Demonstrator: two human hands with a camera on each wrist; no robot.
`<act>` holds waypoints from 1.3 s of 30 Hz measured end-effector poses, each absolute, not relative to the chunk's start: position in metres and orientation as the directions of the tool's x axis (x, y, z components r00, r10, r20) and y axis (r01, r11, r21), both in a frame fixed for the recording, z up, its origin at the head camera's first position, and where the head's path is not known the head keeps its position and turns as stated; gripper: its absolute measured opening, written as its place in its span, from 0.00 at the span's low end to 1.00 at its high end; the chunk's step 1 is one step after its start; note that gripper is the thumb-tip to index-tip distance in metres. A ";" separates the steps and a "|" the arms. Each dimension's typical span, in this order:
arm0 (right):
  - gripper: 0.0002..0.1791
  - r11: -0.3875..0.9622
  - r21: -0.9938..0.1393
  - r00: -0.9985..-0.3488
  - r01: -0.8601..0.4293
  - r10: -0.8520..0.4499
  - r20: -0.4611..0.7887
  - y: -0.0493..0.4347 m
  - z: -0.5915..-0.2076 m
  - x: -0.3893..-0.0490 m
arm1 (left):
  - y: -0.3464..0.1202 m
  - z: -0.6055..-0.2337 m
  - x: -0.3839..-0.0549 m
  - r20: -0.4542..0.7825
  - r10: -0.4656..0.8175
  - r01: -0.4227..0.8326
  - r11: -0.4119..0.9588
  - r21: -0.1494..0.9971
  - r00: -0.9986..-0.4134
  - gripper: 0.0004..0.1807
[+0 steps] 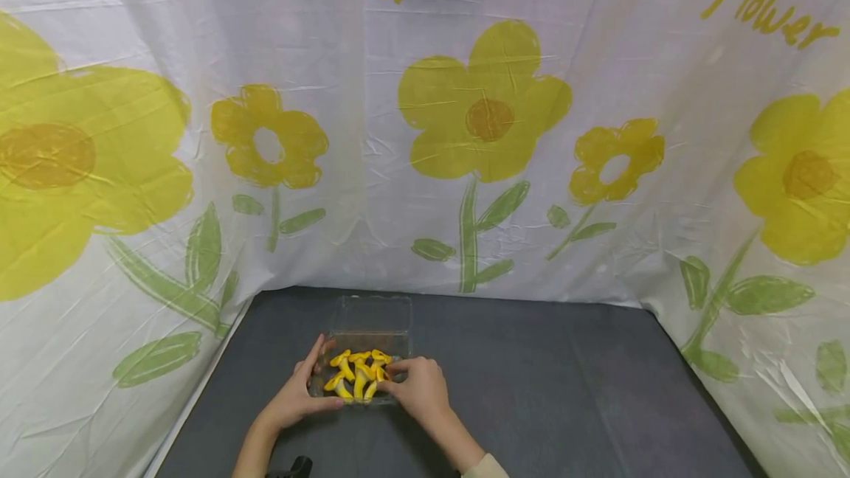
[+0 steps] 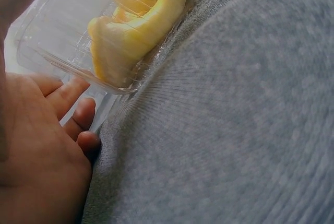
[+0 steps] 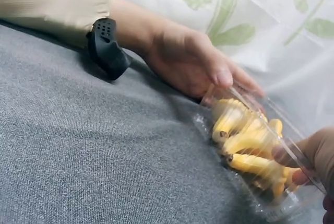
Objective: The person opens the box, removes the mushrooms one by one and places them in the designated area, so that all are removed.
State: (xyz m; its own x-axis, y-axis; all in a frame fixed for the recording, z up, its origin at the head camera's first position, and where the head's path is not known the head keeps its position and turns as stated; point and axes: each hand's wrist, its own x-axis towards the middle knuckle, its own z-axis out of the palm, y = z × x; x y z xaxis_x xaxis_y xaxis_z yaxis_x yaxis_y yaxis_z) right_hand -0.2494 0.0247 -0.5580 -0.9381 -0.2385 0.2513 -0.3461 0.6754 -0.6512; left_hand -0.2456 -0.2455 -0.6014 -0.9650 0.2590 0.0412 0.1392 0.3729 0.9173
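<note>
While both forearms reach in from the near edge of the grey table point(image 1: 564, 389), the left hand point(image 1: 295, 393) cups the left side of a clear box point(image 1: 365, 360) of yellow pieces point(image 1: 358, 376), fingers curled round its rim. The right hand point(image 1: 418, 389) grips the right rim, thumb inside. Its lid point(image 1: 375, 313) lies open behind.
</note>
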 end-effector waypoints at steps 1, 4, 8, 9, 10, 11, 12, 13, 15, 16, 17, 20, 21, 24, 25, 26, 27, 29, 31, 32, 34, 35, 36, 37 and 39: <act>0.13 0.694 -0.631 -0.938 -0.346 -0.236 0.255 0.023 -0.558 -0.250 | -0.246 -0.601 -0.245 0.046 0.261 0.143 0.364 0.921 -0.964 0.70; 0.13 0.748 -0.578 -0.943 -0.327 -0.222 0.247 0.018 -0.555 -0.250 | -0.247 -0.601 -0.245 0.062 0.265 0.153 0.341 0.927 -0.962 0.69; 0.11 0.785 -0.539 -0.951 -0.304 -0.221 0.214 0.013 -0.551 -0.250 | -0.248 -0.600 -0.244 0.062 0.267 0.154 0.341 0.927 -0.962 0.69; 0.11 0.789 -0.536 -0.953 -0.300 -0.222 0.207 0.011 -0.550 -0.250 | -0.249 -0.600 -0.244 0.057 0.267 0.151 0.344 0.927 -0.962 0.69; 0.11 0.795 -0.533 -0.957 -0.288 -0.220 0.189 0.010 -0.550 -0.249 | -0.250 -0.600 -0.244 0.056 0.266 0.150 0.348 0.926 -0.962 0.70; 0.10 0.799 -0.530 -0.958 -0.285 -0.222 0.180 0.009 -0.549 -0.249 | -0.250 -0.599 -0.244 0.054 0.266 0.148 0.349 0.925 -0.962 0.70; 0.10 0.804 -0.524 -0.960 -0.280 -0.220 0.176 0.008 -0.549 -0.249 | -0.251 -0.600 -0.244 0.056 0.268 0.151 0.348 0.925 -0.962 0.70; 0.11 0.810 -0.516 -0.960 -0.279 -0.218 0.177 0.006 -0.548 -0.248 | -0.252 -0.599 -0.244 0.061 0.271 0.156 0.347 0.925 -0.961 0.70; 0.11 0.823 -0.498 -0.961 -0.274 -0.211 0.179 0.004 -0.548 -0.247 | -0.253 -0.600 -0.244 0.072 0.279 0.168 0.337 0.926 -0.957 0.70; 0.10 0.829 -0.487 -0.960 -0.274 -0.208 0.186 0.002 -0.548 -0.247 | -0.253 -0.600 -0.244 0.079 0.284 0.176 0.333 0.927 -0.955 0.70; 0.10 0.832 -0.479 -0.958 -0.278 -0.206 0.199 0.001 -0.547 -0.246 | -0.253 -0.601 -0.244 0.084 0.291 0.182 0.328 0.927 -0.953 0.70; 0.08 0.846 -0.449 -0.951 -0.289 -0.200 0.235 -0.001 -0.547 -0.244 | -0.254 -0.602 -0.244 0.081 0.307 0.185 0.324 0.928 -0.948 0.71; 0.07 0.849 -0.440 -0.949 -0.292 -0.198 0.247 -0.002 -0.547 -0.244 | -0.254 -0.602 -0.244 0.076 0.314 0.183 0.327 0.927 -0.946 0.72; 0.05 0.853 -0.428 -0.943 -0.300 -0.196 0.270 -0.002 -0.548 -0.243 | -0.253 -0.601 -0.245 0.063 0.316 0.173 0.336 0.926 -0.947 0.74; 0.05 0.853 -0.426 -0.941 -0.301 -0.195 0.275 -0.002 -0.548 -0.243 | -0.253 -0.601 -0.245 0.058 0.319 0.172 0.342 0.924 -0.946 0.74; 0.05 0.853 -0.425 -0.940 -0.303 -0.195 0.278 -0.002 -0.548 -0.243 | -0.253 -0.601 -0.245 0.053 0.317 0.168 0.346 0.923 -0.947 0.74; 0.04 0.852 -0.425 -0.940 -0.305 -0.197 0.280 -0.001 -0.548 -0.243 | -0.252 -0.601 -0.246 0.045 0.312 0.159 0.351 0.923 -0.949 0.75; 0.04 0.851 -0.426 -0.939 -0.308 -0.201 0.279 -0.001 -0.548 -0.242 | -0.252 -0.601 -0.246 0.032 0.300 0.144 0.360 0.922 -0.953 0.75; 0.04 0.851 -0.424 -0.939 -0.309 -0.204 0.275 0.000 -0.548 -0.243 | -0.251 -0.601 -0.247 0.024 0.297 0.137 0.366 0.920 -0.955 0.75; 0.04 0.851 -0.423 -0.939 -0.310 -0.206 0.274 0.001 -0.548 -0.244 | -0.251 -0.602 -0.247 0.023 0.291 0.133 0.366 0.921 -0.956 0.75; 0.04 0.850 -0.425 -0.939 -0.312 -0.210 0.271 0.002 -0.549 -0.245 | -0.250 -0.602 -0.248 0.022 0.288 0.131 0.367 0.921 -0.957 0.75; 0.04 0.848 -0.427 -0.939 -0.313 -0.211 0.270 0.003 -0.549 -0.245 | -0.250 -0.602 -0.248 0.022 0.289 0.132 0.364 0.922 -0.957 0.75; 0.04 0.847 -0.430 -0.939 -0.314 -0.211 0.270 0.003 -0.549 -0.245 | -0.250 -0.603 -0.248 0.023 0.290 0.133 0.364 0.922 -0.957 0.75; 0.04 0.841 -0.440 -0.940 -0.315 -0.213 0.266 0.004 -0.549 -0.245 | -0.249 -0.603 -0.248 0.023 0.291 0.134 0.366 0.921 -0.956 0.75; 0.04 0.822 -0.474 -0.943 -0.315 -0.215 0.254 0.005 -0.549 -0.243 | -0.249 -0.603 -0.246 0.019 0.294 0.130 0.362 0.923 -0.956 0.75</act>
State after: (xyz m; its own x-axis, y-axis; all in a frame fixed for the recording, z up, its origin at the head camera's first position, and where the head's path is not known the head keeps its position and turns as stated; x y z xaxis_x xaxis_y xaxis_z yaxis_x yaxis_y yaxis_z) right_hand -0.2433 0.0050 -0.5488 -0.9428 -0.2152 0.2544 -0.3155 0.8223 -0.4736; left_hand -0.2464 -0.2494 -0.6032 -0.9556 0.2939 0.0195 0.1302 0.3621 0.9230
